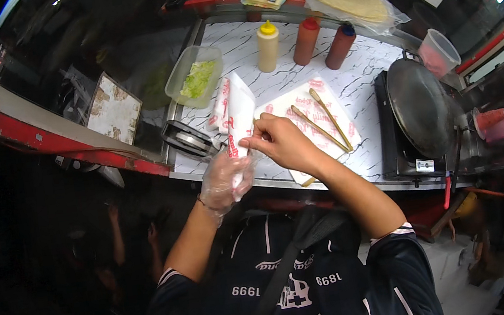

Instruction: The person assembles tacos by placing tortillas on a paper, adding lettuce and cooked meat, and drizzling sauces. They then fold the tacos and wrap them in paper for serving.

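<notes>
My left hand (pixel 227 176), in a clear plastic glove, is wrapped round a long roll in white and red printed paper (pixel 238 110). Bare, my right hand (pixel 282 144) pinches the right side of that wrapper with bent fingers. What lies inside the paper is hidden. A second printed paper piece (pixel 219 112) shows just behind the roll. Right of my right hand, metal tongs (pixel 322 120) rest on a stack of printed wrapping paper (pixel 295 98). A black and silver device (pixel 187 139), its kind unclear, sits left of the roll.
A tub of shredded lettuce (pixel 195 79) stands at the back left. Squeeze bottles, one cream (pixel 268 47), one red (pixel 307 42) and one dark red (pixel 340 47), line the back. Flatbreads in plastic (pixel 349 1) lie beyond. At right is a round black pan (pixel 420 108) on a stove.
</notes>
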The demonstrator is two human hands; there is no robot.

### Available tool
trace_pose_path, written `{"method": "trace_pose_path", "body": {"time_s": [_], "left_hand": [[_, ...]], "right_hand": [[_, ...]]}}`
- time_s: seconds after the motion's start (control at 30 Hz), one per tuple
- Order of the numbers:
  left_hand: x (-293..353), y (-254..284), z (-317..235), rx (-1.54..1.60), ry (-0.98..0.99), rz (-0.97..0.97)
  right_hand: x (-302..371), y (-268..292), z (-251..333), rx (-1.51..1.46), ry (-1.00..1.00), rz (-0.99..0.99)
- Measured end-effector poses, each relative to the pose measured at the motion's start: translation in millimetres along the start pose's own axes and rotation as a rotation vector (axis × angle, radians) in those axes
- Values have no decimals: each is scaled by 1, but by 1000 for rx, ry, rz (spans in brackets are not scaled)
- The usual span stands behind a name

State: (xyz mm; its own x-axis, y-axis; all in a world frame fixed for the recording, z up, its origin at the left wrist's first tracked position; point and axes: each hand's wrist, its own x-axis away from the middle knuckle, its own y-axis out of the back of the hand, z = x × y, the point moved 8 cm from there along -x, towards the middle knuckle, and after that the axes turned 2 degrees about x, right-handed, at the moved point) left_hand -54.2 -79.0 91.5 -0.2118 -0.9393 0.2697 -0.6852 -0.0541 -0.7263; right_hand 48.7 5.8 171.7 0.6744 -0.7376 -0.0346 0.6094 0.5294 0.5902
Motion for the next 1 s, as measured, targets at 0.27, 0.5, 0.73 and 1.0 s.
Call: {"method": "trace_pose_path", "body": {"time_s": [0.27,0.5,0.73,1.0], "left_hand": [[15,-63,52,274,245,484],[-62,-47,51,-1366,-712,-207],[-75,-50,24,-1460,-714,186],[-41,-48,39,-1249,-903,205]], "right_hand": [[66,21,-53,-7,288,-176],[78,37,-90,-164,-39,-325],[84,46,-107,75,173,-272],[96,8,-113,104,341,-188]]}}
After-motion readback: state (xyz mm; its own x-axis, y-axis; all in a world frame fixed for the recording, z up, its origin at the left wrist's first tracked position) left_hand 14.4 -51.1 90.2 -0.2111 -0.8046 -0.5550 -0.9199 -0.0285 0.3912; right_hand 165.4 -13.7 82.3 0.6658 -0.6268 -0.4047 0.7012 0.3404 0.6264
